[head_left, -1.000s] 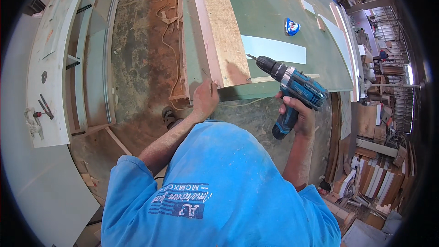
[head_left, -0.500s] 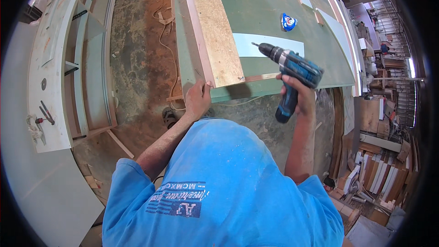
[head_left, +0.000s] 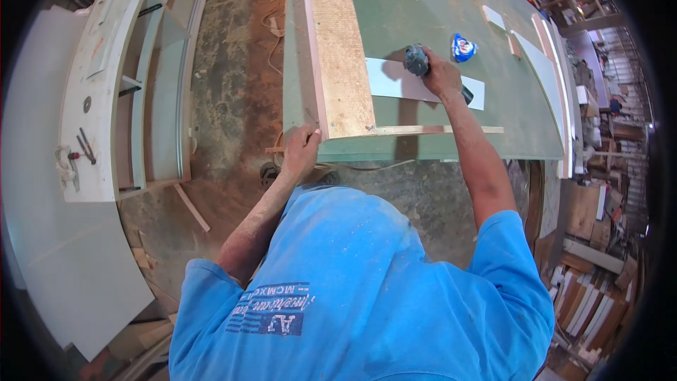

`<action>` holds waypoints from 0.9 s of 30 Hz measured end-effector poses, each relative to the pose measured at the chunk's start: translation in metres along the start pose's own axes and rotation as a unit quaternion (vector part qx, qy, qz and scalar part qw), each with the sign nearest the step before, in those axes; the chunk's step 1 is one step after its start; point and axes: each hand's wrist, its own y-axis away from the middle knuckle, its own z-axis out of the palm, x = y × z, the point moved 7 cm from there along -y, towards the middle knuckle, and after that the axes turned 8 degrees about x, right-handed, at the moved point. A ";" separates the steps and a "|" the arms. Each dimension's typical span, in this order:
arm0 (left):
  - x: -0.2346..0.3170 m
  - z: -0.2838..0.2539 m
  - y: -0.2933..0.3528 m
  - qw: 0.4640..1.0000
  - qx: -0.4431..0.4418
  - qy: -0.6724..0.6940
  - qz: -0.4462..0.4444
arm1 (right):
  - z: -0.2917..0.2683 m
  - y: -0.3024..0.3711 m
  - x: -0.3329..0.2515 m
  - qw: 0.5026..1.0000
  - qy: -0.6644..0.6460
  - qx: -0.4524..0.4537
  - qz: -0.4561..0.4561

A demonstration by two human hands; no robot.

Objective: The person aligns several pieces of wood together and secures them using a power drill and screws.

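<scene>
My left hand (head_left: 302, 148) grips the near corner of a long wooden board (head_left: 343, 56), with its thumb against the edge. The board has a rough, pale face and a pinkish side, and runs away from me along the green-topped worktable (head_left: 423, 0). Over the table, to the right of the board, my right hand (head_left: 443, 76) is wrapped round a cordless drill (head_left: 417, 61). The drill's rounded dark body faces up; its bit is hidden, and part of its base shows beside my wrist. Below it lies a white strip (head_left: 386, 81).
A thin wooden strip (head_left: 437, 130) extends right from the board's near end. Farther back lies a blue packet (head_left: 463, 48). On the left stands a white cabinet frame (head_left: 92, 113) bearing pliers (head_left: 86, 147). Stacked wood pieces (head_left: 589, 303) fill the lower right.
My right hand has carried the drill forward over the table and turned it, so the bit no longer shows. My left hand stays at the board's corner. The whole view has shifted slightly.
</scene>
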 end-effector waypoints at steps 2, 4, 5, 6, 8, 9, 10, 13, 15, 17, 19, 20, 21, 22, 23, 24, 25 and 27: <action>-0.006 0.006 0.000 0.999 -0.008 0.020 -0.026 | 0.017 -0.003 0.005 1.000 0.017 -0.001 0.003; -0.015 0.004 0.000 0.995 0.031 0.061 -0.072 | 0.021 -0.005 0.004 0.999 0.035 -0.006 0.019; -0.017 0.002 0.000 0.995 0.035 0.057 -0.073 | 0.022 -0.007 0.004 0.999 0.031 -0.006 0.017; -0.020 0.001 -0.001 0.991 0.054 0.082 -0.093 | 0.020 -0.007 0.006 1.000 0.015 -0.010 0.018; -0.025 -0.002 -0.001 0.986 0.070 0.103 -0.111 | 0.017 -0.006 0.010 1.000 -0.002 -0.014 0.023; -0.022 -0.003 -0.004 0.985 0.062 0.116 -0.113 | 0.010 -0.010 0.012 0.999 -0.024 -0.012 0.020; -0.019 -0.003 -0.006 0.983 0.054 0.130 -0.116 | 0.003 -0.014 0.013 0.999 -0.047 -0.010 0.016; -0.022 -0.012 -0.005 0.973 0.073 0.161 -0.150 | -0.044 -0.005 -0.028 0.968 -0.234 0.093 0.005; -0.022 -0.007 -0.009 0.971 0.063 0.181 -0.142 | -0.045 -0.002 -0.049 0.939 -0.331 0.093 0.006; -0.021 -0.007 -0.018 0.969 0.060 0.196 -0.138 | -0.041 -0.003 -0.093 0.902 -0.429 0.002 0.048; -0.014 0.008 -0.022 0.967 0.028 0.192 -0.165 | -0.010 -0.008 -0.109 0.854 -0.502 -0.076 0.118; -0.003 0.009 -0.022 0.969 0.015 0.183 -0.165 | -0.006 -0.008 -0.112 0.854 -0.500 -0.073 0.125; -0.003 0.006 -0.022 0.969 0.014 0.183 -0.167 | 0.001 -0.003 -0.123 0.851 -0.492 -0.119 0.138; 0.001 0.003 -0.026 0.980 0.007 0.150 -0.131 | 0.007 0.003 -0.128 0.847 -0.482 -0.165 0.152; 0.007 0.002 -0.032 0.989 -0.002 0.116 -0.093 | 0.004 0.008 -0.121 0.847 -0.481 -0.164 0.158; 0.009 -0.001 -0.033 0.988 -0.003 0.116 -0.101 | -0.004 0.015 -0.124 0.881 -0.433 -0.176 0.075; 0.026 -0.013 -0.036 0.997 0.038 0.052 -0.040 | -0.013 0.027 -0.124 0.905 -0.380 -0.189 -0.007; 0.056 -0.032 -0.037 0.993 0.109 -0.043 0.018 | -0.031 0.060 -0.112 0.899 -0.375 -0.228 -0.017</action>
